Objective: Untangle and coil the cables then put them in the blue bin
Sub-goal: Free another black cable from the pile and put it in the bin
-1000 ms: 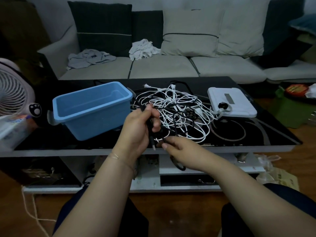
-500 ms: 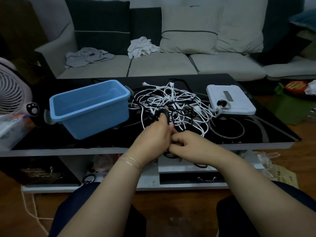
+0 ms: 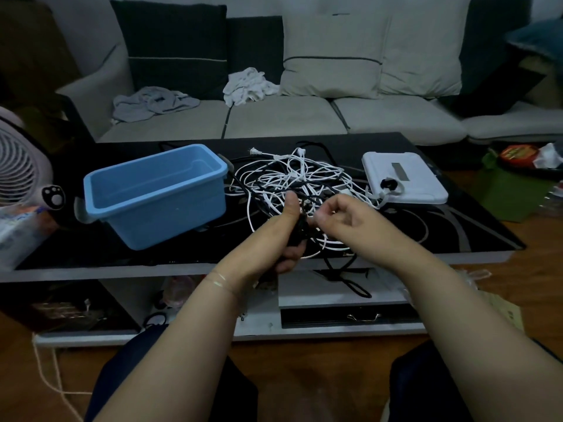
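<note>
The tangle of white and black cables (image 3: 292, 181) lies on the black glass surface (image 3: 426, 236), between the blue bin (image 3: 158, 193) on its left and a white flat device (image 3: 405, 178) on its right, with one white plug (image 3: 254, 152) poking out toward the far side. Both hands work at the near edge of that tangle. The left hand (image 3: 286, 236) is curled round a gathered bundle of black cable (image 3: 300, 229), thumb pointing up and away from the person, fingers wrapped underneath. The right hand (image 3: 344, 214) is just beside it, knuckles up, its fingers curled in and its fingertips (image 3: 318, 219) pinching at a strand close to the left thumb; exactly which strand it has cannot be told in the dim light. Both forearms reach in from the bottom of the view and converge over the front edge of the surface. A loop of black cable (image 3: 347, 281) hangs over that front edge, down in front of the shelf below. The blue bin stands upright with its mouth open, just beside the tangle. Bare glass shows to the right of the hands, in front of the white device, and a narrower strip in front of the bin. A sofa (image 3: 274, 120) runs behind the surface and a fan (image 3: 21, 166) stands at far left.
</note>
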